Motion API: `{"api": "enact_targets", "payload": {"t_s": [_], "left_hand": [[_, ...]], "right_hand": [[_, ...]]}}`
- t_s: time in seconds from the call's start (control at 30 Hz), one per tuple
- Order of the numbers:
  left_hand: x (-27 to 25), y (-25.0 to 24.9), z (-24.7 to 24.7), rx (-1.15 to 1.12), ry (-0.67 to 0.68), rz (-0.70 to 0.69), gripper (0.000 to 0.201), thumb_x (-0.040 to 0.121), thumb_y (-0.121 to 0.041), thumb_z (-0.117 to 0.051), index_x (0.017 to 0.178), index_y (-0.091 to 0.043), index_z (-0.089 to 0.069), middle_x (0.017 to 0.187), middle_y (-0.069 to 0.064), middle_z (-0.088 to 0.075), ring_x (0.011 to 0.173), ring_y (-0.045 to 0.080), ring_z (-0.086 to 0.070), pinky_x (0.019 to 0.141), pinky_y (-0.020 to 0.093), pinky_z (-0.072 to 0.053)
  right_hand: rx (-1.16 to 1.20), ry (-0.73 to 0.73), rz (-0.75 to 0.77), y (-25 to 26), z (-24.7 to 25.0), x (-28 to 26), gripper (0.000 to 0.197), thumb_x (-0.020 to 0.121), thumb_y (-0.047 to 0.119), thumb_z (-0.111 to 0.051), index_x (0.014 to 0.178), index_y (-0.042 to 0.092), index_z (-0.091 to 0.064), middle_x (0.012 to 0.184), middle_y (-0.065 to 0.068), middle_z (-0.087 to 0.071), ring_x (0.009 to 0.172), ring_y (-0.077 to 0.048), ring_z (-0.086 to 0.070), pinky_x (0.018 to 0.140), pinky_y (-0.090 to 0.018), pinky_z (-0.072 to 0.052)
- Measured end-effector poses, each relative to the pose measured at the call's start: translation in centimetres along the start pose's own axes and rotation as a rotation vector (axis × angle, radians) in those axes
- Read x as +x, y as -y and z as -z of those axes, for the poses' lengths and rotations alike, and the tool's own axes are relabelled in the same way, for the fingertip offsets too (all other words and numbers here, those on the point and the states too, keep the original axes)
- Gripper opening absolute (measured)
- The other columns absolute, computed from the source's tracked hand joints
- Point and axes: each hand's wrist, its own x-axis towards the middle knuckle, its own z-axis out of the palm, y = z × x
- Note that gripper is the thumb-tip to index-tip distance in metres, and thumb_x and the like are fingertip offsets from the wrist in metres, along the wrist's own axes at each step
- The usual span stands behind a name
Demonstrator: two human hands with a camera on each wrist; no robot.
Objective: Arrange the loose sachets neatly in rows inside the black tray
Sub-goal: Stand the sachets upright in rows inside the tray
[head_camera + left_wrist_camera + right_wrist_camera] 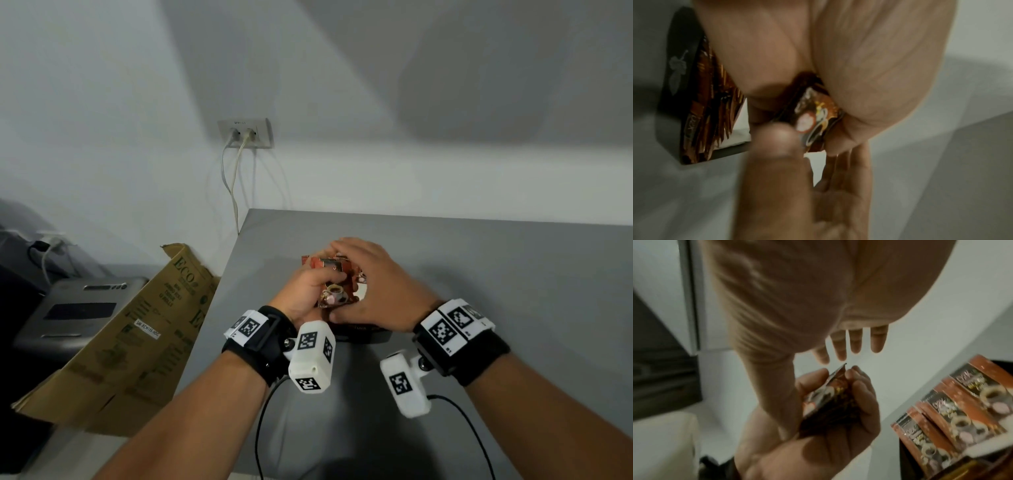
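Over the black tray (363, 333) on the grey table (496, 274), my left hand (318, 291) grips a bundle of brown-orange sachets (337, 291) printed with a coffee cup. My right hand (356, 274) arches over the bundle; its fingers (856, 342) are straight and clear of the bundle's top edge (830, 402), while the thumb lies against its side. In the right wrist view a row of overlapping sachets (962, 410) lies in the tray. The left wrist view shows sachets (711, 113) standing against the tray's black wall (674, 73). My hands hide most of the tray in the head view.
A brown cardboard box (137, 325) leans against the table's left edge, with a grey device (78, 308) beyond it. A wall socket (245, 133) with white cables hangs behind the table's far left corner. Bare table surface stretches to the right of the tray.
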Motion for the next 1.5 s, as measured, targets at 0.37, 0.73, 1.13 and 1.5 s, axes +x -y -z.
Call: {"api": "enact_targets", "payload": {"t_s": [0.37,0.73,1.13,1.5], "left_hand": [[-0.1,0.0,-0.4,0.054,-0.034,-0.002,0.06,0.066,0.005,-0.056,0.126,0.001,-0.052,0.107,0.027,-0.061,0.088,0.032,-0.067,0.072,0.038,-0.057],[0.8,-0.8,-0.2,0.367,-0.043,-0.182,0.058,0.077,0.024,-0.066,0.122,-0.009,-0.053,0.087,0.017,-0.068,0.068,0.021,-0.066,0.057,0.027,-0.053],[3.7,-2.4,2.9,0.406,-0.354,-0.222,0.031,0.089,0.001,-0.064,0.117,-0.01,-0.057,0.089,0.009,-0.06,0.062,0.01,-0.059,0.051,0.018,-0.049],[4.8,-1.2,3.8,0.492,-0.346,-0.133,0.031,0.085,-0.004,-0.07,0.112,-0.015,-0.061,0.094,0.007,-0.067,0.07,0.017,-0.062,0.075,0.042,-0.051]], "right_hand": [[0.037,-0.014,0.023,-0.1,-0.2,0.8,0.089,0.065,0.043,-0.088,0.143,0.031,-0.047,0.136,0.014,-0.052,0.121,-0.005,-0.05,0.106,-0.027,-0.04],[0.264,-0.181,-0.157,-1.6,2.1,2.8,0.02,0.081,0.013,-0.076,0.098,0.023,-0.073,0.082,0.006,-0.072,0.071,-0.006,-0.068,0.068,-0.019,-0.053],[-0.118,-0.173,-0.306,-8.8,3.2,5.8,0.018,0.088,0.006,-0.064,0.085,0.023,-0.067,0.085,0.003,-0.07,0.074,-0.008,-0.063,0.063,-0.014,-0.046],[-0.236,-0.016,-0.433,-12.5,-0.6,7.5,0.021,0.086,0.003,-0.055,0.089,0.022,-0.065,0.097,-0.005,-0.066,0.084,-0.024,-0.064,0.078,-0.035,-0.058]]}}
